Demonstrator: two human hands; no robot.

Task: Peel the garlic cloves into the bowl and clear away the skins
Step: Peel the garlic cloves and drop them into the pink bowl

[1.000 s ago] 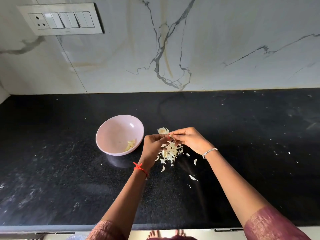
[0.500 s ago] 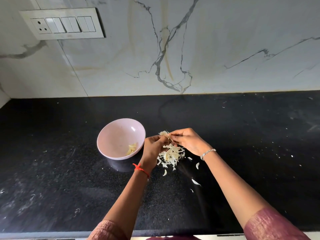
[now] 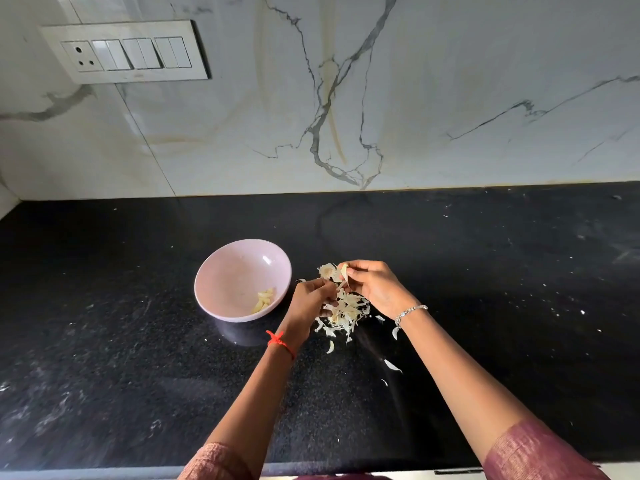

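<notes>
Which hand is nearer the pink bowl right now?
Left. The left hand is just right of the bowl; the right hand lies farther right, beyond the skin pile.

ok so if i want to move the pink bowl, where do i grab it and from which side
Probably pinch the left rim of the pink bowl, thumb inside, coming from the left. It has no handle, so the flared rim is the only hold; the peeled cloves lie against its near-right wall, and the skin pile sits to its right.
</notes>
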